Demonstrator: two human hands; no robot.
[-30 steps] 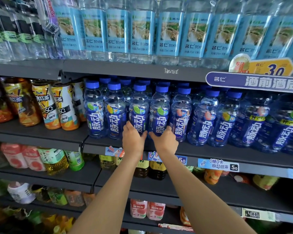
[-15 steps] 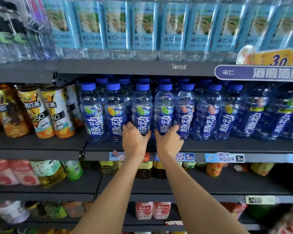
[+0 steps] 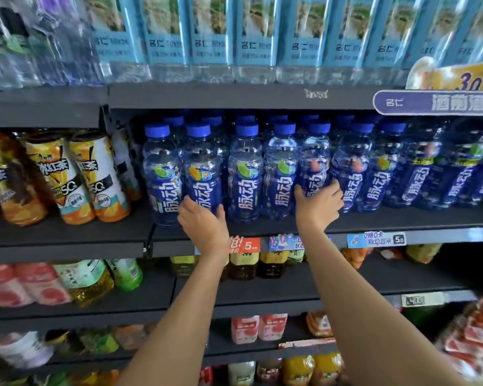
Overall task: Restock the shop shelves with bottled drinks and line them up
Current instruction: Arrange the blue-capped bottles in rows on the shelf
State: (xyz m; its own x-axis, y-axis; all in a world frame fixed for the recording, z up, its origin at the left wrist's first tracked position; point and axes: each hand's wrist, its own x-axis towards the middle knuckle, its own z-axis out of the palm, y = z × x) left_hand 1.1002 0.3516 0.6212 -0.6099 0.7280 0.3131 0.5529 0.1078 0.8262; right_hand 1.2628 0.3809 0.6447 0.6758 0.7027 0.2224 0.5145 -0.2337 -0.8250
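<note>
My left hand [image 3: 204, 225] grips the base of a blue-capped 脉动 bottle [image 3: 202, 174], the second from the left in the front row, my fingers curled round its lower body. My right hand [image 3: 317, 206] wraps the bottom of another 脉动 bottle [image 3: 314, 162], the fifth in that row, thumb on its left side and fingers round its right. Both bottles stand upright on the dark middle shelf [image 3: 374, 221], touching their neighbours. The row of blue 脉动 bottles [image 3: 282, 168] runs on to the right, each with white 脉动 lettering running up a deep blue label and a small fruit picture above it: green, orange or reddish.

On the shelf edge below, a blue price tag [image 3: 377, 239] reads 0糖0卡 脉动回来 5.0, and a red tag [image 3: 244, 244] beside my left wrist shows a 5. Left of the blue row stand orange-and-white iced tea bottles [image 3: 91, 176] with 冰红茶 on them. Above, clear water bottles [image 3: 209, 32] carry pale blue 名仁 labels, and a purple 名仁 sign [image 3: 435, 103] at the right reads 酒前酒后 as far as the frame edge allows, under a yellow tag [image 3: 457, 76] with 3.0. The lower shelves hold pink, green and amber drinks, too blurred to read.
</note>
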